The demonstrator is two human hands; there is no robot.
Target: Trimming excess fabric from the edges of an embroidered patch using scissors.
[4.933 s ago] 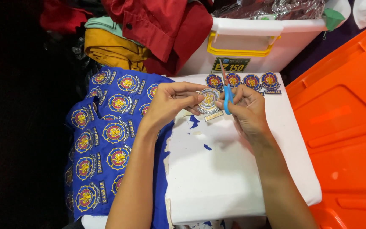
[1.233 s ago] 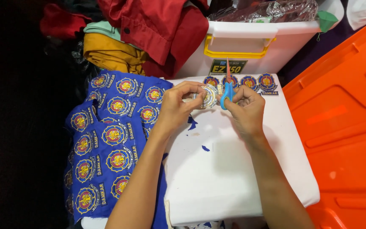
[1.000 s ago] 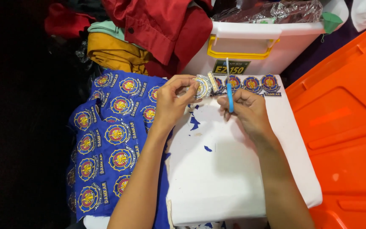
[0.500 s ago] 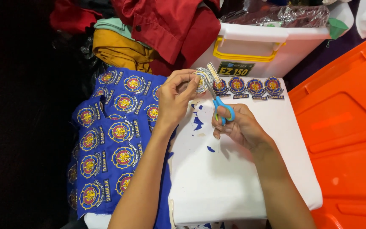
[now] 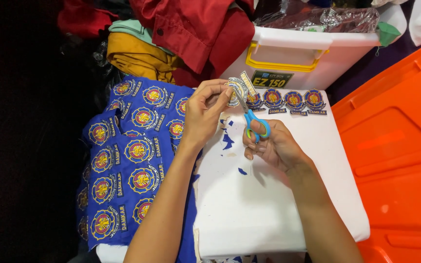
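From above the hands, the left hand (image 5: 205, 114) pinched a round embroidered patch (image 5: 233, 91) by its edge, held up just over the far end of the white counter (image 5: 278, 204). The right hand (image 5: 274, 146) was clenched through the blue handles of the scissors (image 5: 250, 117), blades open at the patch's rim. The patch looked light and fairly stiff from its stitching, easy to turn between fingertips, best held at the side away from the blades. Blue scraps (image 5: 228, 141) lay beneath. A row of cut patches (image 5: 291, 101) sat just beyond, against the white bin (image 5: 308, 58). The uncut blue sheet (image 5: 127, 156) draped off the counter's left edge, near the left forearm. An orange lid (image 5: 400, 151) lay at the right, clothes (image 5: 181, 34) heaped behind.
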